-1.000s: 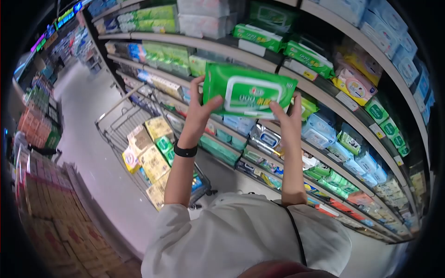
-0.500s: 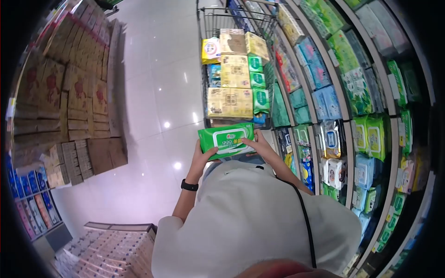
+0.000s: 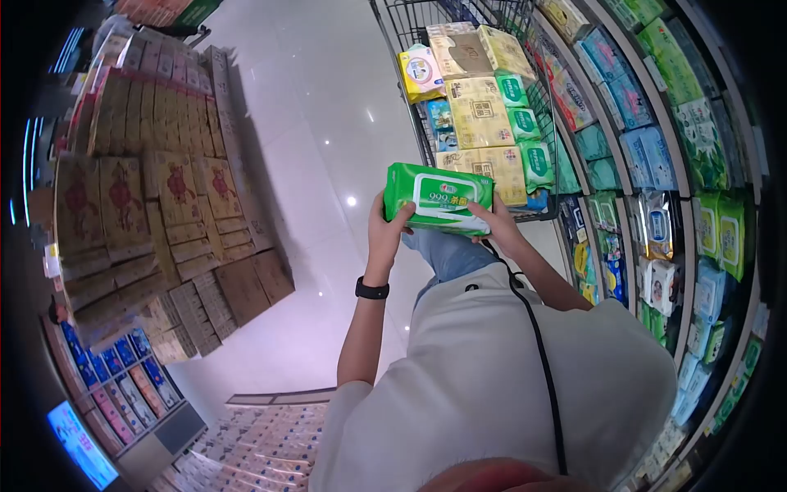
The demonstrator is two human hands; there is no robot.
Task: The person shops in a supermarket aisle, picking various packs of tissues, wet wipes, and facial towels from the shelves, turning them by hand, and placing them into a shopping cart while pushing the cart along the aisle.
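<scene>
A green pack of wet wipes with a white lid frame is held level in front of my body. My left hand grips its left end, thumb on top. On the right end, my right hand is closed with its thumb on the printed face. Just beyond the pack stands a black wire shopping cart, partly hidden by it. In the cart lie several yellow tissue packs, green wipe packs along the right side, and a yellow-and-white pack at the left.
Shelves of wipes and tissue packs run along my right. Stacked cartons line the left of the glossy floor. Behind me on the left are a patterned stack of packs and a display rack.
My view has turned, so the cart and shelves sit farther right and the cartons show more fully. Both hands still hold the wipes, now raised and overlapping the cart's near end.
</scene>
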